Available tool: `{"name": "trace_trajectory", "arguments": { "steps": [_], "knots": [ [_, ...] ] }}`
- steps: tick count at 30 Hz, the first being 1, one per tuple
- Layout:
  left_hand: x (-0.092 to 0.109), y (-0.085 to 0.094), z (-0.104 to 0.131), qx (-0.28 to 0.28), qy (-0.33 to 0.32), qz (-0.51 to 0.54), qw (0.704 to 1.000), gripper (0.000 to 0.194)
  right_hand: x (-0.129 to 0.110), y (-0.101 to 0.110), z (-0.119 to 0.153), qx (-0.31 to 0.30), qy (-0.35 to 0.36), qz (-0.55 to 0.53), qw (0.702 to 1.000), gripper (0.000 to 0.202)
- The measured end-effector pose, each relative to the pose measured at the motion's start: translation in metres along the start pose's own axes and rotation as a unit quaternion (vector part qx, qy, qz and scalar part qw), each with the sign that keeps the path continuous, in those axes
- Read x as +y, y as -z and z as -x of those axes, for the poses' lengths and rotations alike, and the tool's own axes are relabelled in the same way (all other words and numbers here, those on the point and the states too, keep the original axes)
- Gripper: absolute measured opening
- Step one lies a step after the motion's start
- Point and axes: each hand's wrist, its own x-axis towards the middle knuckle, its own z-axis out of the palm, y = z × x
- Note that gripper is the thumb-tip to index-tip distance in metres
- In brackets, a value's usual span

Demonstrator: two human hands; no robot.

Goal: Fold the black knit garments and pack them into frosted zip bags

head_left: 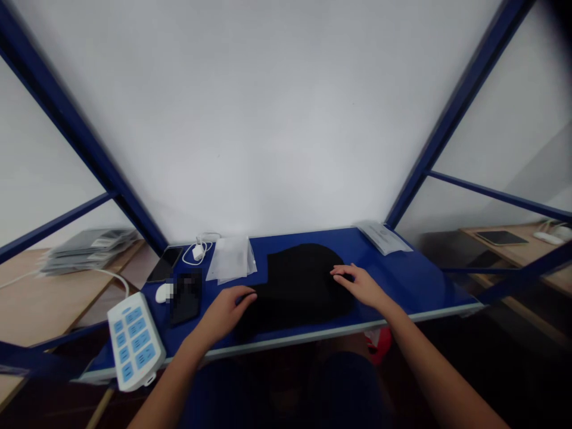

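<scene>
A piece of black cloth (299, 286), perhaps a folded garment, lies fairly flat on the blue table near its front edge. Its shape is rounded at the far right, and its folds are too dark to make out. At its left edge, my left hand (230, 307) pinches the fabric between thumb and fingers. My right hand (355, 280) is closed on the cloth's right side, thumb and fingertips together at the edge.
Left on the blue table (384, 286) are clear plastic bags (232, 259), a white charger (198, 251), dark phones (185, 298), a white mouse-like object (164, 292) and a power strip (136, 342). Flat packets (384, 238) lie back right. Blue posts (411, 170) flank the table.
</scene>
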Motion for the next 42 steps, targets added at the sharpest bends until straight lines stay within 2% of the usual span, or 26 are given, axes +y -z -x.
{"name": "trace_trajectory", "arguments": {
  "steps": [3,5,6,8,10,13,15,16,17,19,21,25,26,29,31,32,35,38,40,42],
  "knots": [
    [0.003,0.019,-0.039,-0.036,0.046,0.024,0.998,0.041,-0.004,0.009,-0.031,-0.033,-0.02,-0.058,0.998,0.038],
    [0.009,0.038,-0.074,-0.08,0.084,0.057,0.992,0.044,-0.008,0.019,-0.061,-0.051,-0.029,-0.088,0.994,0.04],
    [0.016,0.049,-0.091,-0.085,0.105,0.084,0.987,0.043,-0.012,0.026,-0.077,-0.059,-0.029,-0.096,0.993,0.041],
    [0.035,0.074,-0.122,-0.082,0.126,0.135,0.979,0.042,-0.025,0.045,-0.106,-0.064,-0.023,-0.101,0.993,0.042],
    [0.063,0.101,-0.141,-0.075,0.101,0.153,0.98,0.041,-0.045,0.073,-0.128,-0.047,-0.006,-0.099,0.994,0.042],
    [0.11,0.135,-0.144,-0.06,0.001,0.115,0.992,0.039,-0.077,0.12,-0.135,0.012,0.053,-0.081,0.995,0.04],
    [0.132,0.144,-0.133,-0.034,-0.06,0.055,0.996,0.037,-0.093,0.143,-0.123,0.063,0.098,-0.055,0.992,0.04],
    [0.138,0.143,-0.124,-0.023,-0.082,0.026,0.996,0.037,-0.096,0.149,-0.113,0.087,0.111,-0.039,0.989,0.04],
    [0.139,0.138,-0.115,-0.016,-0.097,0.004,0.995,0.037,-0.096,0.15,-0.101,0.106,0.116,-0.025,0.987,0.039],
    [0.128,0.114,-0.093,-0.015,-0.119,-0.021,0.993,0.035,-0.084,0.139,-0.071,0.118,0.109,-0.001,0.987,0.038],
    [0.1,0.077,-0.069,-0.018,-0.133,-0.025,0.991,0.03,-0.059,0.114,-0.037,0.088,0.093,0.007,0.992,0.036],
    [0.033,-0.004,-0.028,-0.09,-0.087,-0.001,0.992,0.031,-0.002,0.054,0.017,-0.028,0.036,0.015,0.999,0.035],
    [0.022,-0.019,-0.024,-0.087,-0.075,0.008,0.993,0.033,0.008,0.041,0.023,-0.019,0.034,0.021,0.999,0.036],
    [0.008,-0.052,-0.029,-0.011,-0.08,-0.019,0.997,0.038,0.014,0.012,0.021,0.093,0.045,0.065,0.993,0.036],
    [0.01,-0.068,-0.045,0.038,-0.102,-0.084,0.99,0.037,0.006,-0.009,0.011,0.168,0.058,0.126,0.976,0.037],
    [0.01,-0.076,-0.054,0.046,-0.11,-0.123,0.985,0.039,0.002,-0.02,0.006,0.184,0.062,0.163,0.967,0.043],
    [0.005,-0.102,-0.076,0.013,-0.096,-0.222,0.97,0.056,0.0,-0.055,-0.004,0.162,0.066,0.247,0.953,0.061],
    [-0.009,-0.124,-0.083,-0.013,-0.07,-0.265,0.962,0.071,0.017,-0.073,-0.008,0.112,0.061,0.272,0.954,0.057],
    [-0.017,-0.131,-0.083,-0.007,-0.07,-0.276,0.959,0.071,0.034,-0.065,-0.013,0.076,0.051,0.262,0.961,0.048],
    [-0.021,-0.133,-0.081,-0.003,-0.074,-0.28,0.957,0.071,0.054,-0.042,-0.023,0.078,0.024,0.241,0.967,0.04]
  ]
}}
